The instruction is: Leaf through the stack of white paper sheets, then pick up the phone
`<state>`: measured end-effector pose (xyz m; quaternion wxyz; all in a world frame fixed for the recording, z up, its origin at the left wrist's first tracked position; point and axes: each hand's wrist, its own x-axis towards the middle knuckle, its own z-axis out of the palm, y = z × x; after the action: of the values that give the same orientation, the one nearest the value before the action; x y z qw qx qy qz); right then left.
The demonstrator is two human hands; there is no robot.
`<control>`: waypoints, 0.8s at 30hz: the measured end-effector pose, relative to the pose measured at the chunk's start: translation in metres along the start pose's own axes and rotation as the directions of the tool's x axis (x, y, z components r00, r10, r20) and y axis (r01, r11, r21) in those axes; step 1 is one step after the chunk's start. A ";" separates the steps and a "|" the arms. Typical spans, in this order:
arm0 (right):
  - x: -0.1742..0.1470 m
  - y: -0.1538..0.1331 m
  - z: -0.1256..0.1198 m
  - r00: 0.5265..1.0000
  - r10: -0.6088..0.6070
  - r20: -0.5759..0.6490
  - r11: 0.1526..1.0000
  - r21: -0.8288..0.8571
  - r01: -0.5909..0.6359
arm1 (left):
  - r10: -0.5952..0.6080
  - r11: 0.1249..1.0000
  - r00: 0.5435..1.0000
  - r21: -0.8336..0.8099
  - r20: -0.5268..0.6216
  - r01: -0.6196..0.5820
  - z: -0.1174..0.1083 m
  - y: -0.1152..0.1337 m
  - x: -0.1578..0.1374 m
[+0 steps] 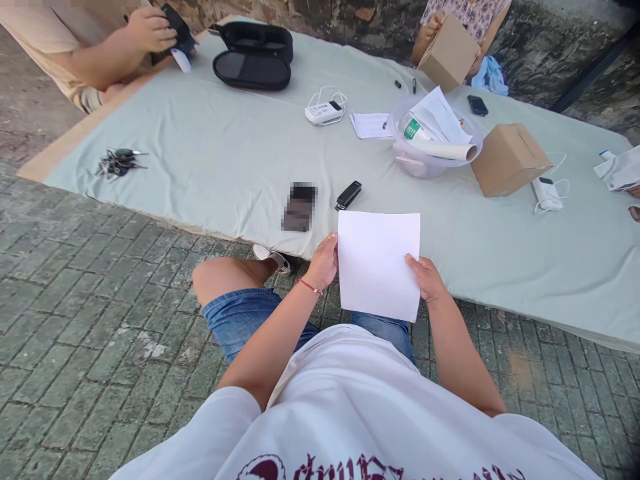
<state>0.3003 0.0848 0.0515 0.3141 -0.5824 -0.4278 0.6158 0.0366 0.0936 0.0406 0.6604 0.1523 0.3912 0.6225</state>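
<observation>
A blank white sheet of paper [379, 267] is held up over my lap at the table's near edge. My left hand [324, 261] grips its left edge, fingers mostly behind the sheet. On the opposite side, my right hand [426, 277] pinches the right edge with the thumb on the front. Whether it is one sheet or a thin stack, I cannot tell. Just beyond the paper lies a black stapler [349, 195]. Left of the stapler is a dark, pixelated rectangular object [299, 207].
The cloth-covered table [225, 167] bears keys [121, 162], a black case [254, 57], a white corded device [325, 112], a plastic basin [420, 163] of papers and a cardboard box [510, 160]. Two people sit opposite, one holding another box [449, 53]. A hand shows at far right.
</observation>
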 end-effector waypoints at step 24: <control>0.011 0.029 0.011 0.996 -0.068 -0.053 0.990 -0.128 0.061 | 0.101 0.865 0.974 0.501 -0.202 0.014 -0.038 -0.053 -0.058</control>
<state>0.2914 0.0803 0.0197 0.3086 -0.6043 -0.4754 0.5600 0.0516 0.0185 -0.0012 0.5364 0.2562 0.6064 0.5281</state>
